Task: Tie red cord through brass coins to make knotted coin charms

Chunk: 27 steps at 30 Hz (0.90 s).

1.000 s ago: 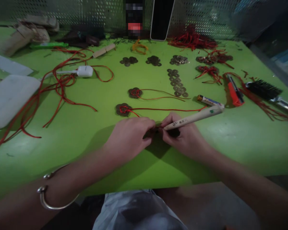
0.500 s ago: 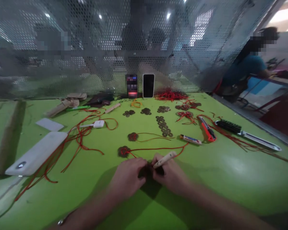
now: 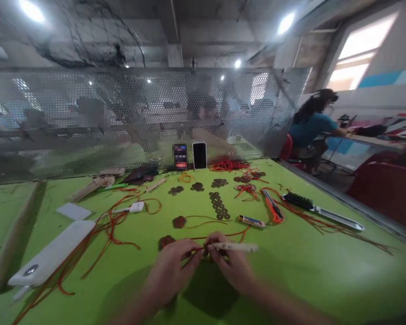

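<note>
My left hand [image 3: 169, 266] is closed in a pinch on a thin red cord [image 3: 196, 249], close to the table. Facing it, my right hand [image 3: 232, 266] grips a pale stick-like tool [image 3: 240, 247] with dark marks, lying nearly level and pointing right. Something small and dark is between the fingertips, too hidden to name. Just beyond my left hand, a cluster of dark coins [image 3: 165, 243] is tied with red cord, partly covered. Another corded coin cluster [image 3: 179, 221] lies farther off, its two cord ends trailing right.
Loose coins [image 3: 219, 206] lie in rows mid-table. To the right are a glue tube [image 3: 252, 221], a box cutter [image 3: 272, 206] and a black-bristled brush [image 3: 297, 201]. A white power bank [image 3: 52, 253] and red cords lie left. Two phones stand against the perforated screen [image 3: 131, 108]. A person sits at right.
The camera has tilted up, so the table sits lower in view. The pale tool has swung from slanting upward to nearly level. Both hands are closer to the nearer coin cluster.
</note>
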{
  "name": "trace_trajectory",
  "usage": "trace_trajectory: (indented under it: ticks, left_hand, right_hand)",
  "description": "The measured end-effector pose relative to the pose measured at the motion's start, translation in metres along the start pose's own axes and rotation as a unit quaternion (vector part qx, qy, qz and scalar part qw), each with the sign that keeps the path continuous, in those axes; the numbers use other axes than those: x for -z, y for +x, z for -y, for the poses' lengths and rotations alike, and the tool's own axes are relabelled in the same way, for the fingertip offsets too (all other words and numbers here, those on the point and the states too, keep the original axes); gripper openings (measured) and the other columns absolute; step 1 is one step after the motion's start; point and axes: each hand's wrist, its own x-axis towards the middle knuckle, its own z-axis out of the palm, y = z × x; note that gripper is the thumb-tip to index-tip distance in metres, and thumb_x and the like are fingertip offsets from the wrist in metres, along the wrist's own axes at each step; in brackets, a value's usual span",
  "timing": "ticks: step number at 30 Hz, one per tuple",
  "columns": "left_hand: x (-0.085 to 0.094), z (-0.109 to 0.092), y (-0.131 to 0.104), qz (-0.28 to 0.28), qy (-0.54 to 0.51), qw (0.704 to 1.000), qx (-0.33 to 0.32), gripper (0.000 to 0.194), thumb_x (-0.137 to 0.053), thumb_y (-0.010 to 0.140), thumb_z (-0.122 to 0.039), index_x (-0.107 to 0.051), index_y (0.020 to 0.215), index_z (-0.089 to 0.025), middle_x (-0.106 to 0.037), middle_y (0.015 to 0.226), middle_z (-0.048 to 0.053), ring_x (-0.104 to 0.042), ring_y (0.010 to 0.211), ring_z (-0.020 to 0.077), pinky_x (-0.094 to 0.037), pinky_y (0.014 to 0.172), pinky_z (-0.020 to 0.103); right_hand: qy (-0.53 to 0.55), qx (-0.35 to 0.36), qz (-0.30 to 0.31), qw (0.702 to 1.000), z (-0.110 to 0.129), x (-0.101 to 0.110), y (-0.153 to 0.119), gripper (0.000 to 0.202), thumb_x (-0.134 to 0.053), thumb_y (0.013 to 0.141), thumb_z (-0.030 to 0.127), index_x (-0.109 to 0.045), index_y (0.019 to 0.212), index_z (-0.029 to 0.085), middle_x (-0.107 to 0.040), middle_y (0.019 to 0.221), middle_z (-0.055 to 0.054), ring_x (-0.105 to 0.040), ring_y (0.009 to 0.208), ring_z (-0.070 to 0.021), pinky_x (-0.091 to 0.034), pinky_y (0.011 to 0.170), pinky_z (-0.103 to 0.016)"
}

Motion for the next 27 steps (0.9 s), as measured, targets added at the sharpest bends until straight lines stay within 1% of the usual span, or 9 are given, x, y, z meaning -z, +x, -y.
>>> trace_trajectory:
  ticks: [3,5,8,10,13,15,17,22,27]
  left_hand:
    - [0.001,-0.015,0.002,-0.027,-0.049,0.998,0.011,0.038,-0.034,0.094,-0.038,-0.061,0.075,-0.019,-0.062,0.070,0.001,-0.056,0.067,0.0151,-0.039,0.063,0.024]
    - [-0.002,-0.022,0.002,-0.053,-0.088,0.994,0.023,0.040,-0.032,0.094,-0.040,-0.062,0.077,-0.019,-0.062,0.071,0.002,-0.056,0.068,0.0157,-0.041,0.065,0.024]
    - [-0.006,-0.030,0.005,-0.093,-0.136,0.986,0.019,0.034,-0.039,0.092,-0.042,-0.064,0.085,-0.020,-0.065,0.080,0.004,-0.058,0.077,0.0175,-0.043,0.071,0.025]
    - [-0.008,-0.035,0.008,-0.090,-0.166,0.982,0.005,0.032,-0.041,0.091,-0.041,-0.065,0.084,-0.021,-0.065,0.080,0.003,-0.058,0.078,0.0173,-0.044,0.072,0.024]
    - [-0.006,-0.039,0.015,-0.084,-0.218,0.972,-0.003,0.034,-0.040,0.091,-0.040,-0.065,0.081,-0.020,-0.063,0.077,0.003,-0.057,0.076,0.0157,-0.043,0.070,0.023]
    - [-0.003,-0.039,0.019,-0.107,-0.252,0.962,0.001,0.035,-0.042,0.091,-0.042,-0.064,0.080,-0.018,-0.062,0.077,0.003,-0.056,0.072,0.0149,-0.043,0.068,0.023]
    - [0.001,-0.038,0.023,-0.125,-0.285,0.950,0.001,0.037,-0.043,0.089,-0.045,-0.063,0.077,-0.017,-0.061,0.073,0.003,-0.054,0.066,0.0142,-0.043,0.063,0.023]
    - [0.016,-0.026,0.028,-0.160,-0.340,0.926,0.024,0.038,-0.048,0.085,-0.048,-0.061,0.073,-0.015,-0.061,0.069,0.003,-0.055,0.061,0.0142,-0.046,0.060,0.024]
    - [0.029,-0.001,0.021,-0.181,-0.342,0.919,0.073,0.039,-0.053,0.081,-0.052,-0.063,0.072,-0.016,-0.063,0.068,0.003,-0.058,0.063,0.0148,-0.047,0.060,0.022]
  right_hand:
    - [0.026,0.039,0.004,0.999,0.001,-0.002,0.000,0.018,-0.042,0.089,0.026,-0.059,0.087,0.020,-0.063,0.080,-0.002,-0.057,0.071,-0.0153,-0.045,0.066,-0.025]
    - [0.036,0.059,0.019,0.997,0.000,-0.004,-0.001,0.015,-0.049,0.086,0.026,-0.060,0.094,0.021,-0.064,0.084,-0.002,-0.059,0.074,-0.0161,-0.047,0.069,-0.025]
    - [0.064,0.116,0.042,0.990,-0.003,-0.007,-0.002,0.043,-0.059,0.080,0.027,-0.050,0.122,0.022,-0.064,0.102,-0.005,-0.060,0.089,-0.0190,-0.047,0.080,-0.027]
    - [0.080,0.150,0.071,0.983,-0.004,-0.009,-0.001,0.052,-0.062,0.079,0.029,-0.046,0.127,0.020,-0.063,0.105,-0.007,-0.061,0.089,-0.0189,-0.047,0.079,-0.026]
    - [0.070,0.127,0.116,0.983,-0.006,-0.012,0.003,0.026,-0.052,0.085,0.032,-0.062,0.104,0.016,-0.066,0.088,-0.004,-0.061,0.072,-0.0147,-0.047,0.066,-0.022]
    - [0.046,0.094,0.111,0.988,-0.008,-0.014,0.005,0.026,-0.046,0.088,0.032,-0.065,0.086,0.015,-0.066,0.078,-0.003,-0.061,0.067,-0.0133,-0.046,0.062,-0.020]
    - [0.033,0.076,0.090,0.992,-0.012,-0.016,0.005,0.028,-0.046,0.087,0.032,-0.064,0.077,0.014,-0.066,0.072,-0.003,-0.061,0.064,-0.0125,-0.045,0.059,-0.019]
    - [0.011,0.057,0.070,0.996,-0.011,-0.018,0.000,0.029,-0.040,0.090,0.033,-0.060,0.078,0.015,-0.064,0.062,-0.002,-0.056,0.052,-0.0097,-0.042,0.052,-0.017]
    - [-0.042,0.048,0.057,0.996,-0.005,-0.015,-0.001,0.022,-0.046,0.084,0.031,-0.062,0.077,0.017,-0.061,0.061,0.000,-0.054,0.053,-0.0099,-0.039,0.051,-0.017]
